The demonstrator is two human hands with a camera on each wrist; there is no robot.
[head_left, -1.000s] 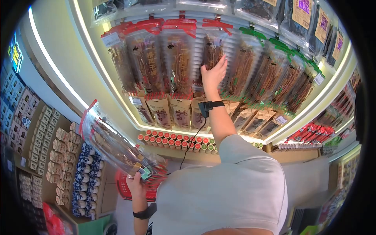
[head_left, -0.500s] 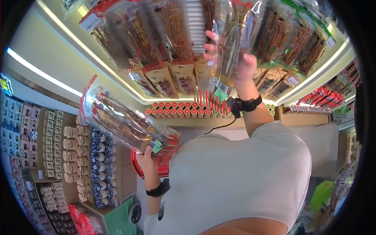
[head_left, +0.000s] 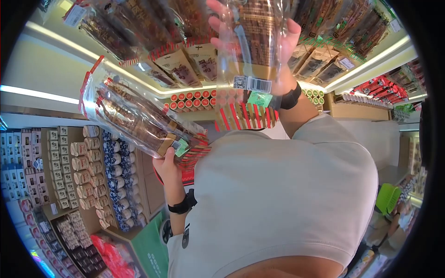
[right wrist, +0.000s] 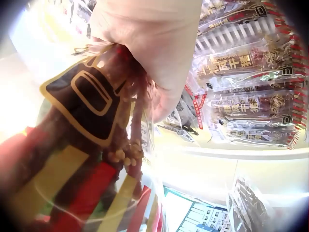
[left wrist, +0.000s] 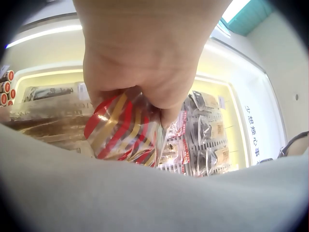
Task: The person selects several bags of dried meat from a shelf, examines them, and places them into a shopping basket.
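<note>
My left hand grips the lower end of a clear bag of dried meat strips on the left, thumb over its front. This bag slants up to the left, its red-edged top away from me. In the left wrist view, the bag's red-and-gold striped end shows under the hand. In front of the shelves, my right hand holds a second bag of dried meat strips from behind, fingers at one side and thumb at the other. A barcode label and green sticker face me.
Hanging bags line the display ahead, above paper pouches and rows of red-topped cans. To the left are shelves of wrapped jars. A red basket is partly hidden below the left bag.
My right hand has taken the second bag off the display and brought it nearer, turned barcode side toward me. My left hand keeps its bag, and the head view has tilted down.
</note>
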